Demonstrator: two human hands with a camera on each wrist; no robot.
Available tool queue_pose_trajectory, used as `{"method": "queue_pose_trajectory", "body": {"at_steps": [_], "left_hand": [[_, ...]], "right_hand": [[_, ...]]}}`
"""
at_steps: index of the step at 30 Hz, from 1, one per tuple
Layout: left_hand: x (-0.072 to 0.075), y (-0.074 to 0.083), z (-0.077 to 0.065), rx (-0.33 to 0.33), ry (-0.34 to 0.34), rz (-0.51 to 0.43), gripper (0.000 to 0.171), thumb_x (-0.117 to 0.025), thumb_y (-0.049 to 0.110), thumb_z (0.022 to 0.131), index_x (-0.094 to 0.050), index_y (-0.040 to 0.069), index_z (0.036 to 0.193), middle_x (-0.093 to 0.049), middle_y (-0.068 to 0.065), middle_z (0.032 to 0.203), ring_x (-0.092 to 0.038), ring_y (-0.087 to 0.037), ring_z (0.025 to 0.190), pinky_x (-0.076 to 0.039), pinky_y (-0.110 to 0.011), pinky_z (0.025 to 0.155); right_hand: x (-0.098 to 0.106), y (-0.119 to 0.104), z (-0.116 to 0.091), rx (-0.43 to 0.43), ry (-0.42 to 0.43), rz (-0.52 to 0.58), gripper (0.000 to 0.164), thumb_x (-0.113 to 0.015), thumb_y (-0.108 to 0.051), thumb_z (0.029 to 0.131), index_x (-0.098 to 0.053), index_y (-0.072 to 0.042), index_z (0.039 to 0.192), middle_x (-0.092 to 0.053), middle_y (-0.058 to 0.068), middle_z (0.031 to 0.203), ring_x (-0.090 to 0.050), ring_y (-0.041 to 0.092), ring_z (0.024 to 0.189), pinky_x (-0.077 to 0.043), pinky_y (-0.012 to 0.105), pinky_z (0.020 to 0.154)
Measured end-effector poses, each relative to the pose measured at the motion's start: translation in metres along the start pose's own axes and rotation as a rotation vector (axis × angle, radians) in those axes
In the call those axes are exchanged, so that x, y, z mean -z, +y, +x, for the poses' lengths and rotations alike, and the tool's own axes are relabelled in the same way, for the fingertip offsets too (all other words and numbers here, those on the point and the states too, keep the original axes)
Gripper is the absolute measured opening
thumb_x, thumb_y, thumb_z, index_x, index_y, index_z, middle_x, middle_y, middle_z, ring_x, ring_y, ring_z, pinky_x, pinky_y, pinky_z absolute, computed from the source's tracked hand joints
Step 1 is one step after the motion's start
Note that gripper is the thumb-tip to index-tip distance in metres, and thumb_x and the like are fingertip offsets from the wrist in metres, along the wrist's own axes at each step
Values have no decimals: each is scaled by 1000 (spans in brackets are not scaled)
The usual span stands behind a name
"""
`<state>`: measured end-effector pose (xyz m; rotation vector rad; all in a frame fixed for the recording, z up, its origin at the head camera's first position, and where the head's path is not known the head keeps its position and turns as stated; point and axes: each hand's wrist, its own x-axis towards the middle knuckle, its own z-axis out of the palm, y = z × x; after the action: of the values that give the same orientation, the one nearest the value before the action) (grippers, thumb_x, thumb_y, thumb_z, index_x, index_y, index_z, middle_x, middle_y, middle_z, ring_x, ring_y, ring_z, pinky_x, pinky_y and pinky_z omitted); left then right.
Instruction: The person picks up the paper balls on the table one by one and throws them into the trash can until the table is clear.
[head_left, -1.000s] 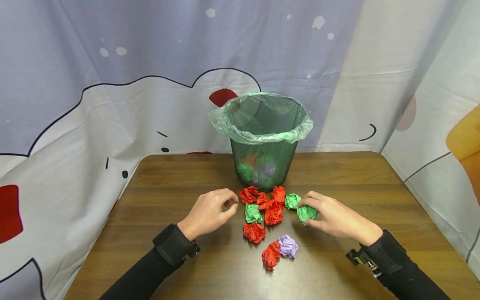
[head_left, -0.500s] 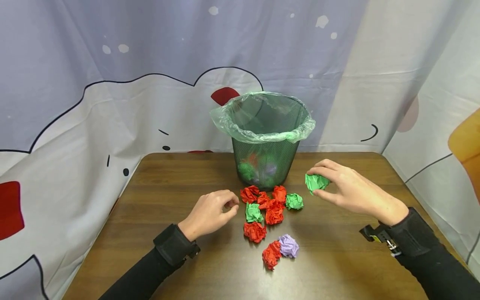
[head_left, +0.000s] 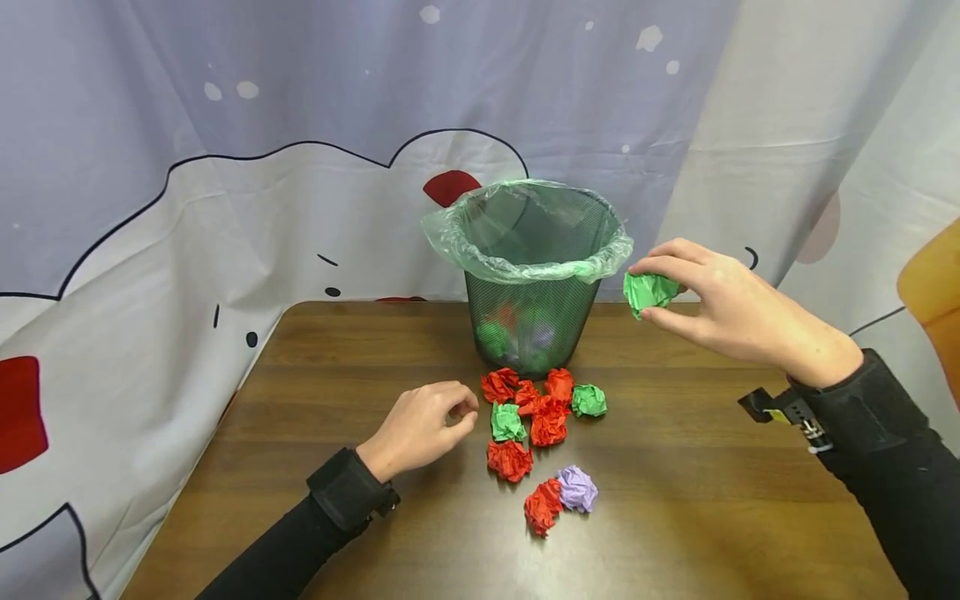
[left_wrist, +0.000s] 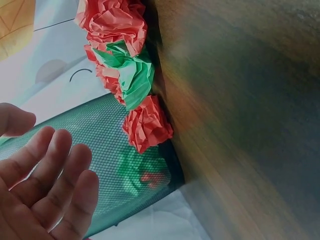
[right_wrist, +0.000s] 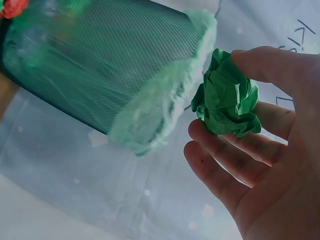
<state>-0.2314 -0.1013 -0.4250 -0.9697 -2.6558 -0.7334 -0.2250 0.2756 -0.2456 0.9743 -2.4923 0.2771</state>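
Observation:
My right hand (head_left: 738, 308) pinches a crumpled green paper ball (head_left: 649, 292) between thumb and fingers, raised to the right of the mesh bin's lined rim. In the right wrist view the same green ball (right_wrist: 225, 97) sits between thumb and fingertips. The mesh wastebasket (head_left: 577, 325) stands at the table's back, lined with a green plastic bag (head_left: 517, 271); coloured paper balls show through its mesh. My left hand (head_left: 420, 427) rests near the table with loosely curled fingers, holding nothing, just left of a red paper ball (head_left: 498, 386) and a green one (head_left: 507, 422).
Several red paper balls (head_left: 549, 423) cluster before the bin, with another green ball (head_left: 588, 401) at their right. Closer to me, a red ball (head_left: 543, 507) touches a purple one (head_left: 577, 489). A printed curtain (head_left: 337, 83) hangs behind the wooden table (head_left: 337, 350).
The right hand has lifted the green paper ball from the table, first up and rightward, then higher to about the bin's rim height. My left hand has stayed in place.

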Motion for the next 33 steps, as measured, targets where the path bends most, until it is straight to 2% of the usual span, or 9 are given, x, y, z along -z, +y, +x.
{"method": "queue_pose_trajectory", "body": {"at_steps": [7,12,20,24,29,31,33], "left_hand": [[-2,-1,-3,7,-22,11,5,-69,24,91,-72,23,95,-63,14,85,-58,-5,76,-47,-22,67],[-3,-1,-4,12,-34,4,6,-69,24,91,-72,23,96,-62,14,85,-60,-8,76,-46,-23,66],[-3,-1,-6,6,-36,0,6,-68,22,90,-72,23,95,-63,13,85,-64,-12,78,-47,-23,67],[-2,0,-7,4,-38,-1,6,-68,22,91,-72,22,96,-63,13,85,-64,-12,78,-48,-24,67],[-2,0,-7,2,-42,4,6,-68,22,91,-72,23,95,-63,14,85,-63,-12,78,-48,-23,67],[-2,-1,-7,1,-43,7,6,-68,22,91,-72,23,95,-63,14,85,-63,-12,77,-48,-23,67],[-2,-1,-8,2,-46,5,6,-68,23,91,-72,23,95,-63,14,85,-63,-12,77,-48,-23,67]], "right_hand": [[17,6,29,18,25,48,46,-79,-12,84,-66,-12,128,-63,2,121,-62,14,96,-45,26,80],[25,11,51,7,9,46,43,-76,-14,87,-65,-11,129,-63,3,125,-61,14,95,-46,26,79],[28,17,85,-23,-93,51,42,-67,-21,96,-60,-10,136,-61,8,132,-63,21,99,-51,39,84],[26,19,100,-35,-138,59,44,-64,-24,99,-57,-10,140,-60,11,137,-65,24,93,-50,44,86],[24,23,118,-40,-171,64,43,-60,-25,100,-57,-10,140,-61,12,134,-63,24,83,-47,43,86],[23,24,125,-39,-184,61,43,-60,-25,100,-57,-8,139,-61,13,133,-62,25,88,-46,44,88],[21,25,132,-46,-202,55,44,-59,-25,100,-57,-7,140,-60,15,135,-62,30,99,-45,47,94]]}}
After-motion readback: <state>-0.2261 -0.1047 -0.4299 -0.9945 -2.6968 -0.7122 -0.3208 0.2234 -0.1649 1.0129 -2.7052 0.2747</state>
